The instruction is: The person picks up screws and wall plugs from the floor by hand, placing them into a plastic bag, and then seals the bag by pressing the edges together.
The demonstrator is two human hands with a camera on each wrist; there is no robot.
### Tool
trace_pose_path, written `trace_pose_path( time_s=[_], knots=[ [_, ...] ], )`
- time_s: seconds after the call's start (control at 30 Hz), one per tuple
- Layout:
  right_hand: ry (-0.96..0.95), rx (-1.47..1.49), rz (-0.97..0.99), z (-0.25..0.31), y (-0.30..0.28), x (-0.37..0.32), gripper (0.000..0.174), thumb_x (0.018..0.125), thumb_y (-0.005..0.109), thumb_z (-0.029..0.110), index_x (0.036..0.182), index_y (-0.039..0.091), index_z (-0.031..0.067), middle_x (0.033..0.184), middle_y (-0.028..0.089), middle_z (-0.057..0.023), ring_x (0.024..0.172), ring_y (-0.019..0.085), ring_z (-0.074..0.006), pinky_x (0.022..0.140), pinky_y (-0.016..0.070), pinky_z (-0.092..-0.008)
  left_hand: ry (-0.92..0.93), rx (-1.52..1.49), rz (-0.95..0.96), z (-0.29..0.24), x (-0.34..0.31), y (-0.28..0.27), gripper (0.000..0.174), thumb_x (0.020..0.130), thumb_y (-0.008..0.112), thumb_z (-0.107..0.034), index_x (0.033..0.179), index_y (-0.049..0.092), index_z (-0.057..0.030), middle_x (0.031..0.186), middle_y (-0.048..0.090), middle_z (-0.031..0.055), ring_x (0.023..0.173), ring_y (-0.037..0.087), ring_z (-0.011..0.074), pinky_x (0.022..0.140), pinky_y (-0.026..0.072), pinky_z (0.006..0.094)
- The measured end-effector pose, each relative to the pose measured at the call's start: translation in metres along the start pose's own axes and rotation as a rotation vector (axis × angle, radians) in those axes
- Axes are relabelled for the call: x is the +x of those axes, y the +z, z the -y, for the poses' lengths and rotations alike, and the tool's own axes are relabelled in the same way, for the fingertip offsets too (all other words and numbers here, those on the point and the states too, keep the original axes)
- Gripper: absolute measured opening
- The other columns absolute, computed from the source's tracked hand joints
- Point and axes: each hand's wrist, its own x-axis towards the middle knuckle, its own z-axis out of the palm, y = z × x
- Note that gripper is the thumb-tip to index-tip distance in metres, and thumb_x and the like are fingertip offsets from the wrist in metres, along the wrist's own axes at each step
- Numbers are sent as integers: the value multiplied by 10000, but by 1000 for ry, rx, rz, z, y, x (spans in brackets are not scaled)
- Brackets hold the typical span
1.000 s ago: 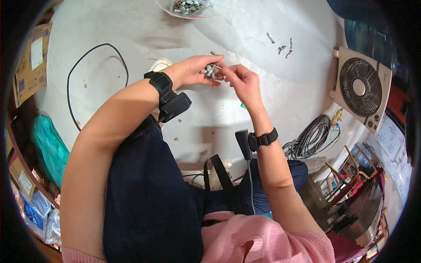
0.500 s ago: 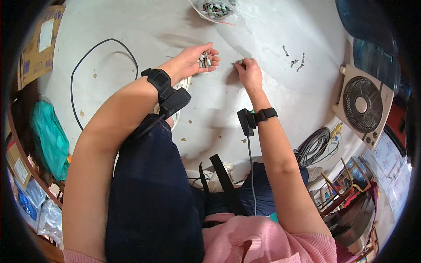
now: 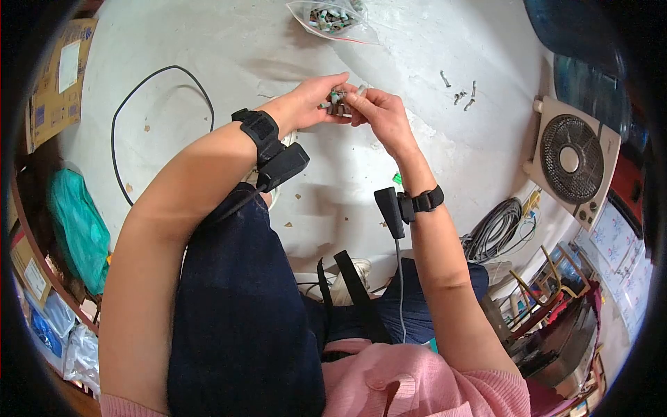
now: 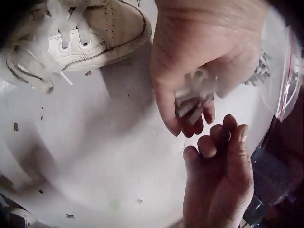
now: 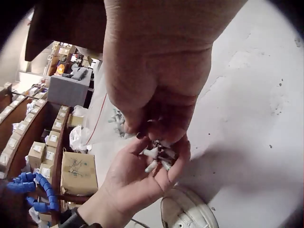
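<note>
My left hand (image 3: 310, 101) is cupped palm up over the floor, its fingers bent round several small screws with pale plastic wall plugs (image 3: 337, 104). The same cluster of wall plugs (image 5: 158, 158) sits in the palm in the right wrist view. Close against its fingertips, my right hand (image 3: 383, 119) pinches one pale wall plug (image 3: 360, 91) between thumb and finger. In the left wrist view the right hand (image 4: 213, 166) has its fingers curled in, and most of what it pinches is hidden.
A clear zip bag (image 3: 360, 36) of similar plugs lies ahead on the floor. Several loose screws (image 3: 459, 96) lie at the right, near a box fan (image 3: 572, 154). A black cable loop (image 3: 114, 132) is at left, coiled cable (image 3: 493, 229) at right. A white shoe (image 4: 107, 33) is below the left hand.
Half a second ago my right hand was apart from the left, low to its right. Now it is back at the left hand's fingertips, and the left fingers are more bent.
</note>
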Motion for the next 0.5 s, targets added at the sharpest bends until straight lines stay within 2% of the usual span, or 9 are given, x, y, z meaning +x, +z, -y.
trace_pose_path(
  time_s=[0.07,0.13,0.17,0.2,0.33,0.37,0.4,0.43,0.5],
  knots=[
    [-49,-155,-47,7,3,-5,238,822,574,214,837,631,-16,696,600,-44,548,493,-86,512,422,-221,-8,-7,3,-1,0,3,297,884,413,-308,917,551,-46,892,542,75,864,532,197,795,479,399],
    [-132,-178,-72,7,4,-10,244,821,574,223,849,635,-11,689,602,-45,533,486,-82,501,416,-217,12,-13,115,-5,0,7,284,875,437,-314,860,548,-53,840,546,70,802,548,198,763,499,381],
    [-214,-200,-94,7,4,-12,251,820,575,232,860,639,-7,682,604,-46,519,480,-77,490,409,-214,11,-11,118,-6,-1,9,284,875,437,-314,860,548,-53,840,546,70,802,548,198,763,499,381],
    [-214,-202,-99,9,2,-15,251,820,575,232,860,639,-7,682,604,-46,519,480,-77,490,409,-214,12,-10,118,-7,-1,12,273,869,453,-312,842,543,-56,807,546,66,757,554,196,741,503,373],
    [-113,-149,-313,-1,-29,-24,234,818,562,219,814,625,-6,627,572,-32,496,469,-66,465,395,-206,28,-11,161,-8,14,10,246,850,503,-305,797,532,-66,722,545,58,646,559,191,684,508,353],
    [-68,-201,-351,-7,-41,-25,233,816,561,218,804,620,-7,617,563,-28,495,471,-66,464,396,-207,18,-4,219,-11,17,9,248,841,526,-305,735,520,-81,703,543,54,659,559,183,657,506,343],
    [-20,-251,-389,-14,-55,-27,233,813,560,218,794,615,-8,607,553,-24,494,474,-66,464,398,-208,15,7,240,-15,16,12,248,841,526,-305,735,520,-81,703,543,54,659,559,183,657,506,343],
    [48,-311,-428,-24,-70,-28,225,787,580,215,814,619,-4,625,575,-48,513,511,-89,497,429,-229,15,4,231,-17,15,15,266,841,527,-314,706,511,-85,690,541,51,660,559,182,659,507,343],
    [48,-395,-512,-41,-102,-30,227,771,593,212,837,620,-3,663,594,-67,552,541,-116,531,446,-247,15,14,188,-24,14,24,317,840,526,-340,642,490,-96,670,538,42,670,563,178,684,513,344]
  ],
)
